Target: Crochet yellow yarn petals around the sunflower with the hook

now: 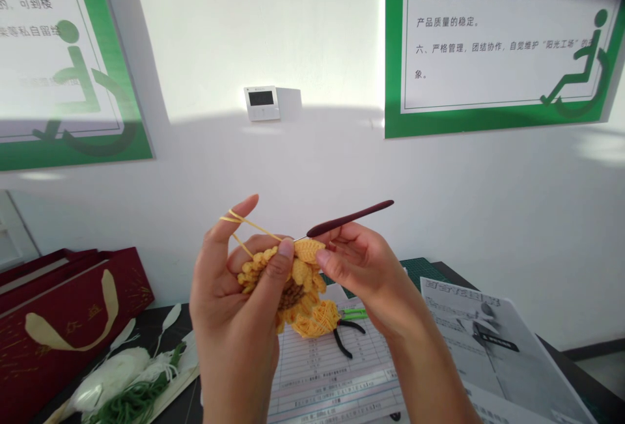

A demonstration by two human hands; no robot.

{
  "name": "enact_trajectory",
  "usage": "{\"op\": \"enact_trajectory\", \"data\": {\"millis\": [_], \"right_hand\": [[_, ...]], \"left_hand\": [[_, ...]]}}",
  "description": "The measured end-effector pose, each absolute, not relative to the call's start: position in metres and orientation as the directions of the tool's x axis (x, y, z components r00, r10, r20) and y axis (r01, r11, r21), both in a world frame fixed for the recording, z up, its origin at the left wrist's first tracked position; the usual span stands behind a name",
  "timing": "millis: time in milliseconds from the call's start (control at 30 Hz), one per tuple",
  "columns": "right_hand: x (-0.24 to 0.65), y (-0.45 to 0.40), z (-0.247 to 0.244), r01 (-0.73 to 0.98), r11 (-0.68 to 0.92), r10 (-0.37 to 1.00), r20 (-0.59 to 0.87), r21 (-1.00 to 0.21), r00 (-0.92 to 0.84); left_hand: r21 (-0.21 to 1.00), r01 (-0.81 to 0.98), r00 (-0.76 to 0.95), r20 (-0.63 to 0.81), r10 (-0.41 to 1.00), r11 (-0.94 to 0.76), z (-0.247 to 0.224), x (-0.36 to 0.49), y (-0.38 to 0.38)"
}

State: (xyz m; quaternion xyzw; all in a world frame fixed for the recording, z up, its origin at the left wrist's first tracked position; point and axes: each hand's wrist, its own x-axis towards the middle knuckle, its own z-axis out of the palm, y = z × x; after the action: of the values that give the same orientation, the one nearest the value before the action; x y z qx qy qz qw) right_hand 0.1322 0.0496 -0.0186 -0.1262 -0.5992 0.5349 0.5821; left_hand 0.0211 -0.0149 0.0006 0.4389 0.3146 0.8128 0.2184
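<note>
My left hand (244, 287) pinches a yellow crocheted flower (303, 272) with a brown middle, its thumb pressed on the petals. Yellow yarn (261, 228) loops round the raised index finger and runs down to the flower. My right hand (354, 258) grips a petal at the flower's right edge with thumb and fingers. A crochet hook (349, 218) with a dark red handle lies over the right index finger, its thin metal shaft reaching toward the left thumb. The hook's tip is hidden there. Below the flower sits a bundle of yellow yarn (317, 321).
Black-handled pliers (346, 339) and a green tool (354, 314) lie on printed sheets (312, 381). At left are a dark red gift bag (88, 307), white yarn (114, 375) and green yarn (141, 401). Another printed page (493, 346) covers a green cutting mat (422, 269) at right.
</note>
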Motion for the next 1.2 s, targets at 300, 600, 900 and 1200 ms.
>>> {"op": "enact_trajectory", "data": {"millis": [300,600,900,1200], "right_hand": [[0.1327,0.0466,-0.0164,-0.421,0.424,0.786,0.557,-0.802,-0.269],[0.1313,0.0472,-0.0164,-0.455,0.418,0.785,0.565,-0.786,-0.255],[0.1273,0.0465,-0.0173,-0.51,0.342,0.812,0.521,-0.789,-0.262],[0.1284,0.0494,-0.0182,-0.425,0.46,0.778,0.585,-0.78,-0.231]], "left_hand": [[0.705,-0.086,-0.52,0.571,0.635,-0.704,0.0007,0.0204,-0.0152],[0.711,-0.072,-0.528,0.568,0.632,-0.699,0.001,0.023,-0.0166],[0.709,-0.05,-0.523,0.582,0.623,-0.704,0.0005,0.0211,-0.0177],[0.703,0.019,-0.539,0.606,0.585,-0.711,-0.0009,0.0245,-0.0178]]}}
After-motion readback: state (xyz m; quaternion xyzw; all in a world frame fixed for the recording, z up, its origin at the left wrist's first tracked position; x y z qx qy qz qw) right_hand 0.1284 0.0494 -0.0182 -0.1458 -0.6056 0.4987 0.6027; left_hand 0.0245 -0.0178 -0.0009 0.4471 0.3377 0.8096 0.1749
